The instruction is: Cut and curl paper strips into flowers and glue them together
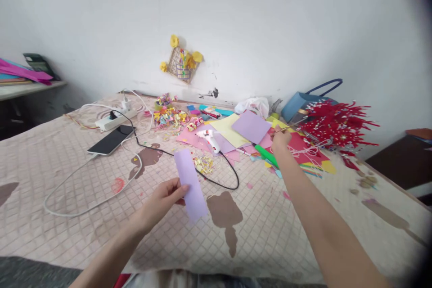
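Note:
My left hand (171, 192) pinches a strip of light purple paper (190, 184) between thumb and fingers, above the front middle of the table. My right hand (281, 137) reaches far forward to the right, its fingers closed on a thin stick (297, 122) that slants toward a bunch of red fuzzy stems (337, 123). Just left of that hand lies a square purple sheet (251, 126) on other coloured paper. A green-handled tool (266, 156) lies below the hand. A white glue gun (209, 139) rests on the paper between my two hands, its black cord looping forward.
At the left are a phone (111, 139) on a white cable and a white power strip (116, 119). Paper scraps (170, 117) are heaped at the back. A blue bag (297, 103) stands by the wall. The patterned tablecloth (263, 225) has torn brown patches.

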`<action>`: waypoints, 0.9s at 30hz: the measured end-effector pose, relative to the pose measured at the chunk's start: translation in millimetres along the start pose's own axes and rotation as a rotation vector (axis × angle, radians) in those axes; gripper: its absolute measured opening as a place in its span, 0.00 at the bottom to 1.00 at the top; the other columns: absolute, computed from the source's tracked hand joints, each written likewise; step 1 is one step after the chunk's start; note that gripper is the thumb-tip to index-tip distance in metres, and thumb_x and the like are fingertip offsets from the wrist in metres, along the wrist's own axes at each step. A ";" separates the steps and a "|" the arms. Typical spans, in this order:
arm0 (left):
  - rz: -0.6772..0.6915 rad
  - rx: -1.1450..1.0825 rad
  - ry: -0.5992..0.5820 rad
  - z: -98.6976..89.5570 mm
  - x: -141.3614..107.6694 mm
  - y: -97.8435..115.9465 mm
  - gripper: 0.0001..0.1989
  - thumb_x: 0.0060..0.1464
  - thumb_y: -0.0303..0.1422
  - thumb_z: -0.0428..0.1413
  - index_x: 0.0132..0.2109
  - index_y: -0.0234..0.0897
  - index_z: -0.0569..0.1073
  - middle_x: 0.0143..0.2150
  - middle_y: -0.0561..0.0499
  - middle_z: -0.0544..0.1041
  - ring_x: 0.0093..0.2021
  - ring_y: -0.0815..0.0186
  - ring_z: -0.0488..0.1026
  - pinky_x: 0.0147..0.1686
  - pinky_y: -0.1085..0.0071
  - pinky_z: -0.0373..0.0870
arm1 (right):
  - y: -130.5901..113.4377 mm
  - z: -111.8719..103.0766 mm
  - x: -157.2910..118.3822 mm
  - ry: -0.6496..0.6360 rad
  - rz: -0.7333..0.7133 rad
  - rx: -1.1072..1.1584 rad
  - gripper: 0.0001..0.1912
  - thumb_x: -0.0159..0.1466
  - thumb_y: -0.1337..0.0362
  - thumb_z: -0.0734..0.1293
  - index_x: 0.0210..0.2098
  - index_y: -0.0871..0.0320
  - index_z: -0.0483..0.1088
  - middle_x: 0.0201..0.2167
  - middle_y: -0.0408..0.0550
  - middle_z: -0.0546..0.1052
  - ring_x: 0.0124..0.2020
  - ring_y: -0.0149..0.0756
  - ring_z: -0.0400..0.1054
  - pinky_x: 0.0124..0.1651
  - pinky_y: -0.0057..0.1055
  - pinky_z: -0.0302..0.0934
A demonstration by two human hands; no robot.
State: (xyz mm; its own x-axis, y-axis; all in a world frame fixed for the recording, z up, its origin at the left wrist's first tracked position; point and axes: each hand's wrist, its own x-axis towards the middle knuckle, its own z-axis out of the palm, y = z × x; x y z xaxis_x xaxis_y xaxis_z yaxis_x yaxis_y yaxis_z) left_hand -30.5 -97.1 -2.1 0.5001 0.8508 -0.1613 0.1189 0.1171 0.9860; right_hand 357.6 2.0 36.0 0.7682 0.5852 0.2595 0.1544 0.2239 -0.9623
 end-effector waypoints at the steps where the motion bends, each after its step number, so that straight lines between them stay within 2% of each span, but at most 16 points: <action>1: 0.009 0.008 0.000 1.4 2.2 2.0 0.16 0.51 0.44 0.54 0.30 0.34 0.68 0.29 0.52 0.70 0.32 0.66 0.69 0.35 0.69 0.69 | 2.1 4.7 -12.9 -0.041 0.013 -0.004 0.15 0.65 0.61 0.62 0.49 0.61 0.65 0.45 0.50 0.71 0.41 0.37 0.69 0.41 0.38 0.67; 3: 0.029 0.045 0.003 4.7 5.6 5.8 0.16 0.52 0.43 0.53 0.29 0.33 0.67 0.27 0.53 0.70 0.31 0.67 0.69 0.34 0.70 0.69 | 5.6 13.4 -48.6 -0.171 0.025 -0.006 0.12 0.65 0.60 0.62 0.42 0.62 0.67 0.35 0.46 0.73 0.30 0.30 0.68 0.32 0.29 0.65; 4: 0.040 0.063 0.011 6.4 7.1 7.1 0.16 0.52 0.43 0.53 0.29 0.33 0.67 0.27 0.53 0.69 0.30 0.68 0.69 0.33 0.71 0.69 | 6.0 17.4 -69.8 -0.259 0.026 -0.003 0.10 0.64 0.59 0.63 0.38 0.61 0.68 0.28 0.42 0.72 0.24 0.26 0.66 0.27 0.24 0.62; 6: 0.065 0.088 0.019 9.8 9.7 8.1 0.15 0.52 0.42 0.53 0.28 0.33 0.66 0.26 0.53 0.70 0.29 0.69 0.69 0.32 0.72 0.68 | 2.4 24.2 -113.4 -0.472 0.039 -0.006 0.12 0.60 0.56 0.65 0.31 0.60 0.67 0.20 0.38 0.68 0.18 0.23 0.60 0.20 0.20 0.55; 8: 0.104 0.121 0.028 12.7 11.8 7.1 0.15 0.53 0.42 0.53 0.27 0.34 0.65 0.25 0.53 0.70 0.27 0.70 0.69 0.29 0.73 0.67 | -6.3 29.6 -151.0 -0.691 0.062 -0.024 0.16 0.58 0.52 0.66 0.28 0.60 0.68 0.18 0.39 0.68 0.16 0.24 0.59 0.17 0.20 0.51; 10: 0.154 0.156 0.035 15.1 13.3 5.4 0.15 0.54 0.41 0.53 0.27 0.34 0.64 0.23 0.54 0.70 0.24 0.71 0.68 0.25 0.75 0.65 | -16.2 33.3 -176.7 -0.857 0.076 -0.052 0.17 0.56 0.50 0.66 0.28 0.60 0.69 0.16 0.38 0.67 0.14 0.24 0.58 0.15 0.20 0.48; 13: 0.186 0.183 0.035 17.6 13.2 4.6 0.13 0.55 0.39 0.52 0.29 0.35 0.63 0.18 0.57 0.67 0.18 0.73 0.65 0.19 0.78 0.59 | -25.0 35.4 -191.6 -0.989 0.066 -0.104 0.18 0.54 0.50 0.68 0.32 0.60 0.69 0.14 0.36 0.64 0.14 0.24 0.55 0.15 0.21 0.47; 15: 0.203 0.198 0.056 17.8 10.9 5.8 0.09 0.57 0.36 0.51 0.32 0.35 0.64 0.16 0.58 0.67 0.17 0.72 0.66 0.18 0.78 0.61 | -24.4 33.7 -190.1 -1.010 0.034 -0.146 0.19 0.56 0.48 0.65 0.34 0.59 0.68 0.15 0.36 0.63 0.14 0.25 0.55 0.15 0.21 0.47; 17: 0.297 0.235 0.113 15.4 6.9 7.0 0.05 0.57 0.32 0.50 0.36 0.35 0.66 0.22 0.54 0.74 0.23 0.69 0.72 0.25 0.74 0.69 | -19.4 28.2 -183.1 -0.991 -0.013 -0.206 0.21 0.61 0.47 0.58 0.35 0.59 0.67 0.16 0.37 0.62 0.15 0.26 0.55 0.16 0.22 0.47; 18: 0.396 0.272 0.162 13.1 4.4 6.9 0.03 0.56 0.29 0.50 0.37 0.35 0.68 0.30 0.50 0.77 0.30 0.67 0.75 0.31 0.72 0.71 | -15.8 23.8 -178.2 -0.973 -0.041 -0.247 0.22 0.62 0.47 0.55 0.35 0.59 0.67 0.16 0.37 0.61 0.15 0.26 0.55 0.16 0.23 0.47; 19: 0.495 0.318 0.184 10.2 1.9 5.8 0.04 0.55 0.27 0.51 0.39 0.36 0.69 0.41 0.46 0.78 0.41 0.65 0.75 0.39 0.69 0.72 | -11.8 18.1 -172.7 -0.951 -0.072 -0.296 0.22 0.63 0.47 0.54 0.34 0.59 0.66 0.16 0.37 0.61 0.16 0.27 0.55 0.17 0.23 0.48; 20: 0.589 0.388 0.210 6.6 -0.6 3.7 0.05 0.55 0.25 0.50 0.38 0.37 0.69 0.46 0.46 0.76 0.47 0.63 0.73 0.44 0.67 0.71 | -7.5 11.3 -166.6 -0.928 -0.104 -0.353 0.21 0.63 0.47 0.54 0.33 0.59 0.66 0.17 0.38 0.61 0.16 0.27 0.55 0.18 0.24 0.48; 22: 0.670 0.559 0.145 -1.6 -5.0 -4.2 0.10 0.57 0.23 0.47 0.39 0.38 0.70 0.52 0.46 0.73 0.52 0.63 0.70 0.50 0.65 0.68 | 0.9 -5.2 -153.7 -0.874 -0.179 -0.484 0.19 0.61 0.49 0.57 0.27 0.58 0.64 0.17 0.39 0.62 0.19 0.28 0.57 0.21 0.25 0.51; 25: 0.671 0.763 -0.006 -14.5 -9.9 -21.9 0.14 0.57 0.22 0.44 0.43 0.39 0.71 0.54 0.46 0.72 0.52 0.64 0.71 0.49 0.67 0.70 | 12.3 -32.0 -134.2 -0.787 -0.265 -0.717 0.16 0.59 0.53 0.61 0.22 0.57 0.63 0.16 0.39 0.63 0.19 0.29 0.56 0.23 0.26 0.48; 27: 0.681 0.858 -0.020 -22.3 -12.2 -32.5 0.15 0.57 0.22 0.44 0.46 0.39 0.70 0.55 0.45 0.72 0.53 0.62 0.70 0.51 0.63 0.69 | 19.1 -46.4 -121.8 -0.715 -0.302 -0.868 0.13 0.57 0.55 0.63 0.23 0.57 0.65 0.16 0.40 0.65 0.20 0.31 0.58 0.24 0.27 0.46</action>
State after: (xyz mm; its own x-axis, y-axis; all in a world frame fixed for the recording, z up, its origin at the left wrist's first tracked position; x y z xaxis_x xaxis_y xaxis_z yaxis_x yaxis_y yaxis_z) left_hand -59.6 -99.8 -31.3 0.7002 0.5928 0.3979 0.3663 -0.7767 0.5125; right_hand 295.8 -101.3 -17.7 0.1446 0.9673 0.2082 0.8577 -0.0176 -0.5139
